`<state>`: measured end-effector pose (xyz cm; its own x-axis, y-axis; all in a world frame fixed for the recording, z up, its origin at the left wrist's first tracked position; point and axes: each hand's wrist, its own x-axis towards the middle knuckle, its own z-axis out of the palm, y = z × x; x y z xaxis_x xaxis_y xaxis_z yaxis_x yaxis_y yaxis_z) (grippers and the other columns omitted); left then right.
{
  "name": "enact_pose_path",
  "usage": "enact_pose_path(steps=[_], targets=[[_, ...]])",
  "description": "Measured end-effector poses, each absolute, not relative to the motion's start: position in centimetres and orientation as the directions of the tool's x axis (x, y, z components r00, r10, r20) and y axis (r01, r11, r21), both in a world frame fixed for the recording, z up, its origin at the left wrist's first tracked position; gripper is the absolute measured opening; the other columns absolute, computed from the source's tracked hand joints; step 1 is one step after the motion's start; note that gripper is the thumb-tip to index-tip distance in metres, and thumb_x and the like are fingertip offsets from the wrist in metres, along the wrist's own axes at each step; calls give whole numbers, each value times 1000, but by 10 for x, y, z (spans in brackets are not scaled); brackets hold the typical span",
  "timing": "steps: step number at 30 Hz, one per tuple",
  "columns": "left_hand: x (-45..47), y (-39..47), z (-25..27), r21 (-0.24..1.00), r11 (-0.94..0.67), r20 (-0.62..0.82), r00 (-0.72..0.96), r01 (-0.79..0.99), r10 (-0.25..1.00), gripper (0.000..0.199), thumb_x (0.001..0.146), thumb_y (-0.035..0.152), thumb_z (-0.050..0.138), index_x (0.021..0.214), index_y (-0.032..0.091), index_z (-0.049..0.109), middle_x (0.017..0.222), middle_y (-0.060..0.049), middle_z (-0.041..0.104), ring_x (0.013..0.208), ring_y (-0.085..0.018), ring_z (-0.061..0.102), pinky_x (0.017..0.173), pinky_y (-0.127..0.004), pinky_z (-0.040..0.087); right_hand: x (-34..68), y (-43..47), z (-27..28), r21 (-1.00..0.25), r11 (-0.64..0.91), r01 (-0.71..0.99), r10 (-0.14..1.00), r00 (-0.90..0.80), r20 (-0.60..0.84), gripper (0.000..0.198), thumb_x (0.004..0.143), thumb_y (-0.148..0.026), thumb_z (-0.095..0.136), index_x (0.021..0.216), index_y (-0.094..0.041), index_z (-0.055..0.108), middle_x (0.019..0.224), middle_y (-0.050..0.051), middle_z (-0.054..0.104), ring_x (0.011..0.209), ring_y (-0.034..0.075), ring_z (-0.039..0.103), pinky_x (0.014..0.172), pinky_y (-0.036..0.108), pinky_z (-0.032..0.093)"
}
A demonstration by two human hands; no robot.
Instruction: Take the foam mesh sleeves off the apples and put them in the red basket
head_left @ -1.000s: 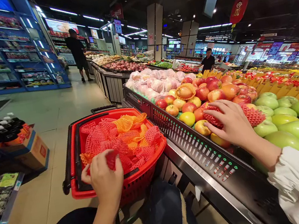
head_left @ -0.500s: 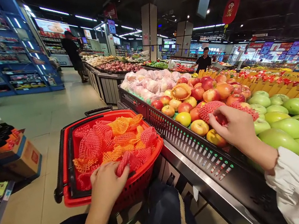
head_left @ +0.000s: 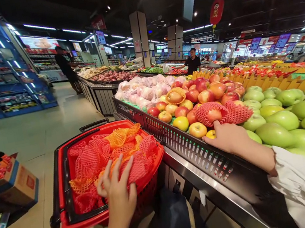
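Left grip (head_left: 118, 192) has spread wide and looks empty, freed of what it pinched a moment ago, over the foam nets (head_left: 96, 149) in my red basket (head_left: 83, 223). Right of that basket, the right grip (head_left: 230, 137) is beside a netted apple (head_left: 207, 114); its hold I can't tell.

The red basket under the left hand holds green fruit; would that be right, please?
Not quite: in the head view, the red basket under the left hand holds foam nets; the green fruit lies on the stand beside it.
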<state>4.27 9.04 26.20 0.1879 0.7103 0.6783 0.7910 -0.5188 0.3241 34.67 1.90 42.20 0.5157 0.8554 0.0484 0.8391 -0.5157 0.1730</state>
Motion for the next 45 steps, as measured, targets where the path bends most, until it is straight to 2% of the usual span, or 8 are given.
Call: enact_pose_path(steps=[4,10,13,16,26,32,37,45], targets=[[91,86,271,405,-680,718,248,611,650,51,90,10,42,137,24,57,143,-10,61,137,-33,48,111,-55,33,348,20,421,143,-539,830,842,530,97,52,90,-50,56,119,-7,59,106,22,74,102,39,72,77,43,54],[204,103,352,579,-763,736,219,288,641,23,95,29,38,94,20,59,98,-11,70,98,-27,65,89,-41,50,346,18,415,146,-534,833,842,508,179,51,90,-49,59,116,-5,62,101,24,75,99,38,73,78,43,55],[264,108,394,611,-716,640,321,338,698,46,86,58,62,104,17,54,107,-16,68,107,-33,65,91,-42,50,346,17,416,116,-492,863,867,475,152,45,93,-44,58,114,-6,66,104,23,76,102,37,73,82,42,55],[304,110,412,638,-663,512,428,391,745,75,67,63,81,114,15,48,116,-22,67,112,-38,66,88,-42,52,347,17,416,50,-458,887,881,446,156,39,91,-40,60,109,-8,72,108,21,76,103,37,73,83,41,55],[298,149,382,776,-622,590,226,106,775,69,63,49,84,114,18,51,115,-15,68,113,-35,66,95,-46,53,346,10,450,0,-457,889,844,434,316,49,71,-49,80,99,-10,75,96,19,77,91,33,74,75,37,56],[286,141,362,647,-763,732,279,1,621,74,57,48,87,116,19,52,104,-8,68,101,-31,69,91,-46,57,375,8,486,-3,-592,806,580,430,692,49,87,-48,63,113,-7,62,111,23,68,103,33,65,73,35,53],[286,124,373,423,-905,791,504,-39,347,72,56,38,88,115,21,52,109,-8,69,105,-31,69,94,-45,56,402,21,464,-40,-575,817,528,407,745,51,99,-48,46,130,-8,50,122,20,62,103,31,64,69,34,50],[301,151,375,570,-808,741,330,152,585,65,64,50,84,110,20,49,107,-11,67,103,-33,69,91,-45,55,410,26,452,-323,-520,790,543,598,589,53,100,-52,41,135,-11,47,127,19,63,104,32,67,81,37,49]])
